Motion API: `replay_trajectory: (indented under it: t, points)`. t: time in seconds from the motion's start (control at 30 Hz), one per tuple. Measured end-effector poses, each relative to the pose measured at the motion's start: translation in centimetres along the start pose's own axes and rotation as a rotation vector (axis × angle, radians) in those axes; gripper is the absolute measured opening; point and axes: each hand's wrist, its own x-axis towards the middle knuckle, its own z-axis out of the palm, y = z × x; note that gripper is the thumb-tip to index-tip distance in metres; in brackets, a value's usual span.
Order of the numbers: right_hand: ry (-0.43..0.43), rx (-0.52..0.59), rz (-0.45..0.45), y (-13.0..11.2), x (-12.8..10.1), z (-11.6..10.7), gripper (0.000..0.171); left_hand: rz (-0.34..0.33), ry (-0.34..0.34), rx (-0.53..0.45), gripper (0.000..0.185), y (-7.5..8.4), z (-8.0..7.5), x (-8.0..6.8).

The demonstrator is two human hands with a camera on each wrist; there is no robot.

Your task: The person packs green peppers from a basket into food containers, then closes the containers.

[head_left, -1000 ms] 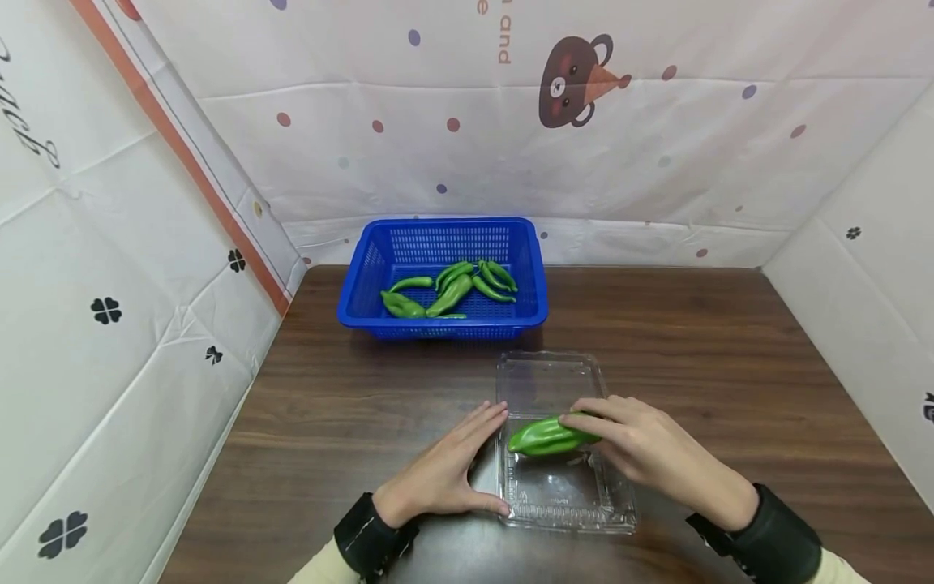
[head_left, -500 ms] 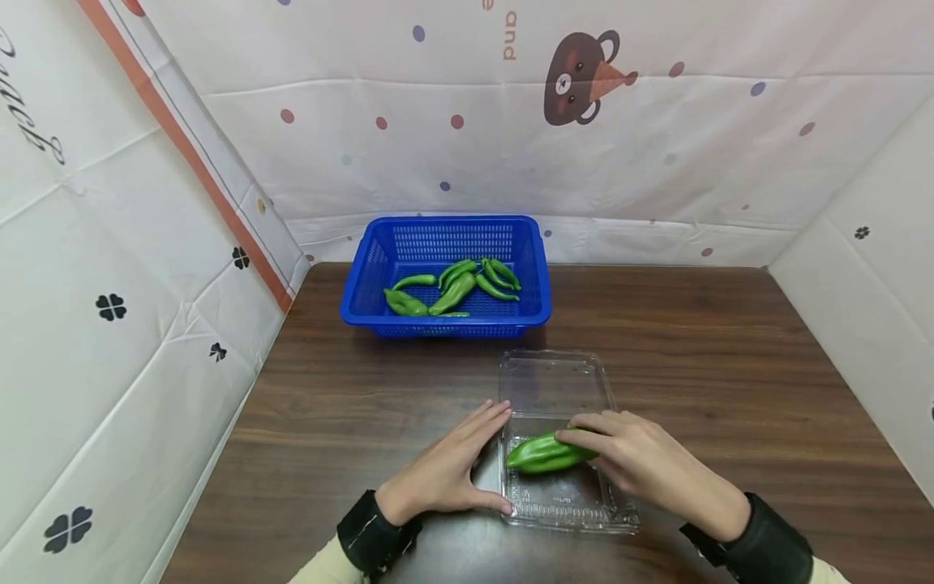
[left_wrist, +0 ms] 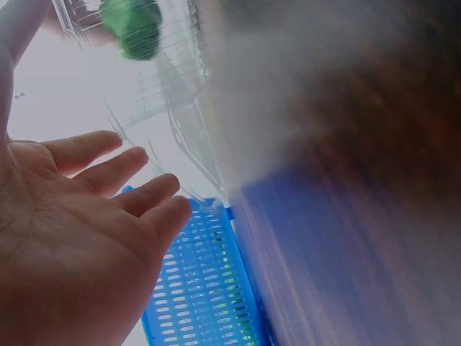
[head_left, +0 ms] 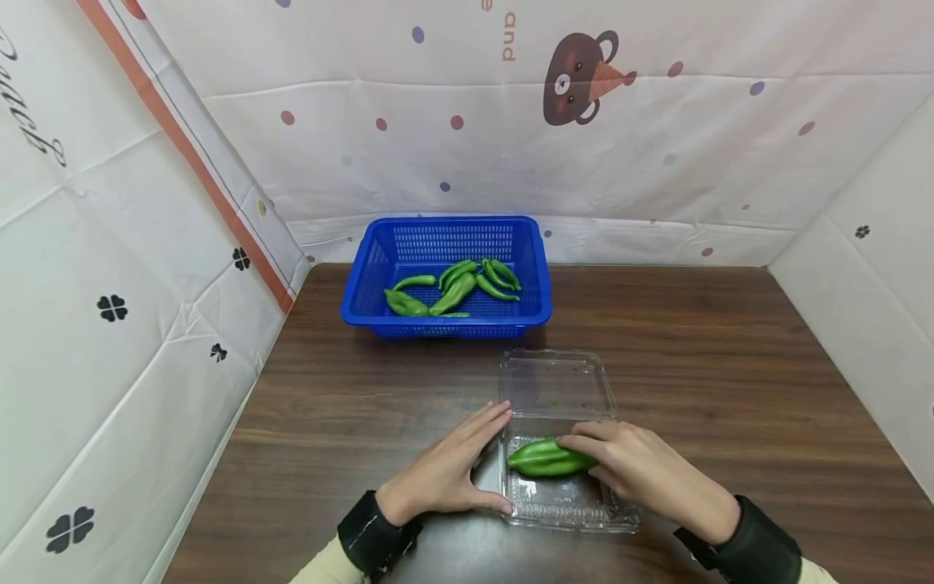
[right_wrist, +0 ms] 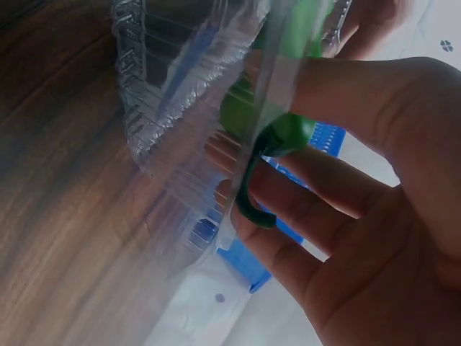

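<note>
A clear plastic clamshell box (head_left: 558, 503) lies open on the brown table (head_left: 730, 357), its lid (head_left: 556, 381) flat behind it. My right hand (head_left: 620, 458) grips a green pepper (head_left: 543, 457) by its stem end inside the box's near half. The right wrist view shows the pepper (right_wrist: 277, 122) and its curved stem against my fingers (right_wrist: 302, 216). My left hand (head_left: 456, 470) rests flat on the table with straight fingers against the box's left edge. From the left wrist, the pepper (left_wrist: 133, 29) appears through the clear box (left_wrist: 155, 94), beyond the fingers (left_wrist: 137, 198).
A blue plastic basket (head_left: 365, 284) holding several green peppers (head_left: 452, 288) stands at the back of the table, behind the box. White patterned sheets wall in the table on the left, back and right.
My right hand has lowered the pepper from above the box's hinge into the near half. The left hand has stayed put at the box's left edge.
</note>
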Motion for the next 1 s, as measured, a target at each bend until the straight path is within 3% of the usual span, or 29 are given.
replay_trajectory:
  t: [0.4, 0.73, 1.0]
  points:
    - [-0.015, -0.015, 0.038, -0.1, 0.0, 0.3, 0.059, 0.012, 0.009, 0.031, 0.118, 0.0, 0.0, -0.1]
    - [0.021, -0.005, 0.041, -0.5, 0.2, 0.8, 0.058, 0.011, 0.008, 0.035, 0.117, 0.1, 0.0, -0.2]
    - [-0.003, -0.141, 0.046, -0.7, 0.4, 1.5, 0.059, 0.012, 0.0, 0.035, 0.115, 0.0, 0.0, -0.3]
